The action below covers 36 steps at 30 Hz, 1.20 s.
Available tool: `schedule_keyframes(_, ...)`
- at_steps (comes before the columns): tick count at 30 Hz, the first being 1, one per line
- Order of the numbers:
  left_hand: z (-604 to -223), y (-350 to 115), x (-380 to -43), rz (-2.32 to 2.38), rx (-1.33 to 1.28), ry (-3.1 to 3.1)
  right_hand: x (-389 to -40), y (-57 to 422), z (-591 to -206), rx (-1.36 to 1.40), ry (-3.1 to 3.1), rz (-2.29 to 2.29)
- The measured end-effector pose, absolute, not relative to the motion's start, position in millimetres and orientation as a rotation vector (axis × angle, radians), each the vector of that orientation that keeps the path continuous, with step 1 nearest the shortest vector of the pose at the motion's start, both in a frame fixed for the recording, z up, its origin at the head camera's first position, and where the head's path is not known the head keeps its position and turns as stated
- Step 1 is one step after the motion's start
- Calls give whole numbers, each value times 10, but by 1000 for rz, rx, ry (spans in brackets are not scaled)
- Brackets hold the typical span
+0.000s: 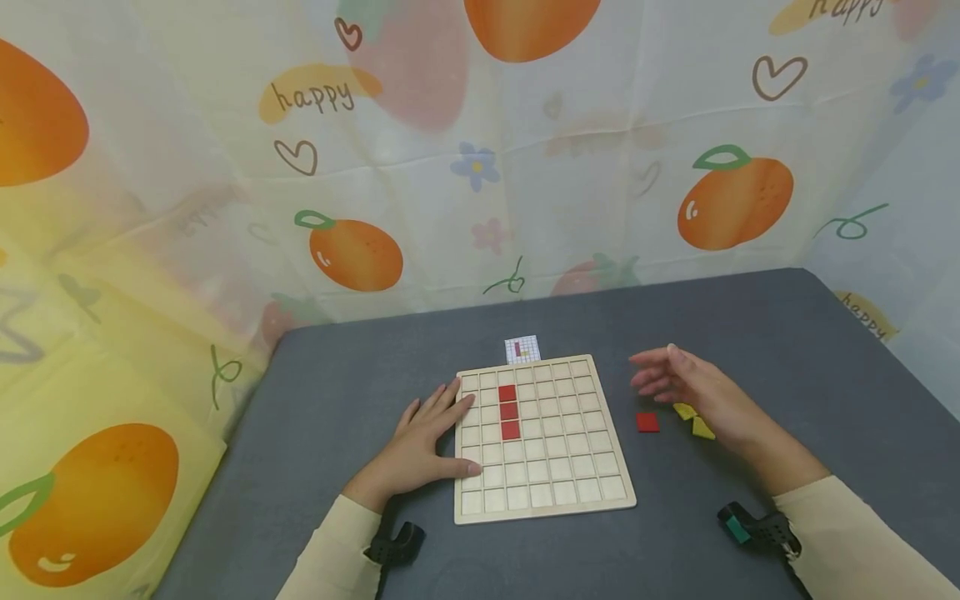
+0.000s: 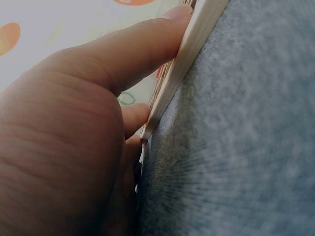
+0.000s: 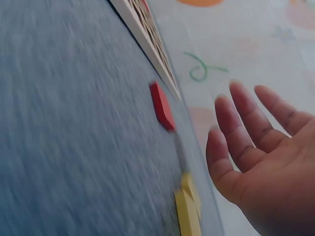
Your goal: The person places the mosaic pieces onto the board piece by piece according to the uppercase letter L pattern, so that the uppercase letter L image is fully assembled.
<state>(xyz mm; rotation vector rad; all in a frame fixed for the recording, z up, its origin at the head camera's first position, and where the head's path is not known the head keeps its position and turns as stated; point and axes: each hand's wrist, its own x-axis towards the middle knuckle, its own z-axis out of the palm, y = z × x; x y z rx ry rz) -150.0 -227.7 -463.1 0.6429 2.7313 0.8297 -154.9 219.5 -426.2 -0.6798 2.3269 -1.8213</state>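
Observation:
A wooden grid board [image 1: 558, 467] lies on the grey table, with three red square tiles [image 1: 509, 410] set one below another in one of its left columns. My left hand [image 1: 422, 446] rests on the board's left edge, fingers spread, the thumb [image 2: 147, 46] lying over the rim. To the right of the board, my right hand [image 1: 697, 392] is held above the table with relaxed fingers and holds nothing. Below its fingers lies a loose red tile [image 1: 647, 422]. Yellow triangular tiles [image 1: 703, 428] lie partly hidden under that hand; they also show as yellow blocks [image 3: 188, 211] in the right wrist view.
A small printed card [image 1: 522, 349] with a grid pattern lies at the board's far edge. Behind the table [image 1: 360, 358] hangs a fruit-patterned cloth [image 1: 420, 192], which also covers the left side. Black devices [image 1: 761, 531] are strapped to both wrists.

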Motion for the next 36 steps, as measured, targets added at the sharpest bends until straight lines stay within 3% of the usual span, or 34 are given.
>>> schedule_keyframes(11,-4650,-2266,-1504,828,644,2730,-1580,2437,-4405,-518,2557,-1543)
schedule_keyframes(26,-4631,-2268,-1512,818,649,2734,-1607,2427,-4513,-901,2648,-1124)
schedule_keyframes(36,-4615,-2272,-1499,826,638,2729,-1579,2363,-4485,-933,2626,-1126)
